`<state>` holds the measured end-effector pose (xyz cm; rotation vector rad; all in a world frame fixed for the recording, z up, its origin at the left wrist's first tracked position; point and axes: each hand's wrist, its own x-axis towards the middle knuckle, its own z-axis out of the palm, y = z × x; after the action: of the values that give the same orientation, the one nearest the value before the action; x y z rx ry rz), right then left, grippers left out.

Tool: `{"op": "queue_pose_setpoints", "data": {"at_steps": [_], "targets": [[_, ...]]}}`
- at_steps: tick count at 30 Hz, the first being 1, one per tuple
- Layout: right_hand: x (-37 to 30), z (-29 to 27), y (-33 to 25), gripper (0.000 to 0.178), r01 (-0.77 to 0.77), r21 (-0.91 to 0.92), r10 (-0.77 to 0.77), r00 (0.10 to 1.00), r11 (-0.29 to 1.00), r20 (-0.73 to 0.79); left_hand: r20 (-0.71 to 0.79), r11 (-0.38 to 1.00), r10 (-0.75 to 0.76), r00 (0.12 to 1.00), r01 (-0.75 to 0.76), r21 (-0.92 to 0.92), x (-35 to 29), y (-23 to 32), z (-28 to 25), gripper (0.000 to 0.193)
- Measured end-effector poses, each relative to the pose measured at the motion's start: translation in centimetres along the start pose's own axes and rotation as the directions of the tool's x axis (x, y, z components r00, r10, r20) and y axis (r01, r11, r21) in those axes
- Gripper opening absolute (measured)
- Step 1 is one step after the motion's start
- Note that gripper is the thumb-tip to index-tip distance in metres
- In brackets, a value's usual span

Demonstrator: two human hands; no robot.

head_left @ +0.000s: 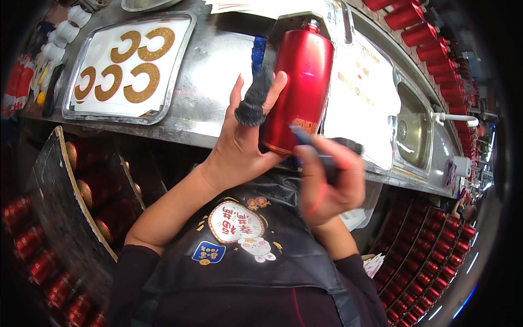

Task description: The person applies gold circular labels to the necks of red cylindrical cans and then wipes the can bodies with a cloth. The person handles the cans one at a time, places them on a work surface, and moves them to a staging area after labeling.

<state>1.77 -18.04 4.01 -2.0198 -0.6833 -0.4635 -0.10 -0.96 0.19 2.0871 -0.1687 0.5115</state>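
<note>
A shiny red metal bottle (304,76) lies at the steel counter's front edge, its narrow neck pointing away from me. My left hand (242,128) grips its left side, thumb near the base and fingers along the body. Black fuzzy wrapping (256,98) covers part of one finger on that hand. Gold lettering (306,126) shows low on the bottle. Against it rests the tip of a dark, thin tool (301,135), pinched in my right hand (335,177). Motion blurs this hand, so the tool's exact kind is unclear.
At left, a metal tray (174,82) carries several gold C-shaped pieces on white sheets. White printed sheets (362,109) lie right of the bottle, before a sink (412,125) with a white tap (455,117). Racks of red bottles (425,256) stand below and along the right.
</note>
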Motion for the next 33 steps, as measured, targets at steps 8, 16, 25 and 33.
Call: {"op": "queue_pose_setpoints", "data": {"at_steps": [8,16,25,33], "targets": [[0.4,-0.7,4.0,0.017,-0.325,0.157,0.35,0.92,0.933,-0.177,-0.005,0.9,-0.006,1.0,0.008,0.435,-0.8,1.9,0.7,0.045],[0.9,1.6,-0.1,0.035,0.345,-0.004,-0.341,0.928,0.939,0.153,-0.098,0.891,-0.025,0.995,0.067,0.45,-1.7,-0.4,0.1,0.072],[3.6,1.3,-0.4,0.032,0.39,0.21,-0.436,0.86,0.897,0.265,-0.09,0.965,-0.169,0.981,0.184,0.189,-2.3,-0.8,-0.1,0.102],[-0.3,-0.2,0.5,0.034,0.251,0.19,-0.239,0.967,0.949,-0.086,-0.042,0.961,0.159,0.986,-0.144,0.238,0.0,0.4,1.4,0.104]]}}
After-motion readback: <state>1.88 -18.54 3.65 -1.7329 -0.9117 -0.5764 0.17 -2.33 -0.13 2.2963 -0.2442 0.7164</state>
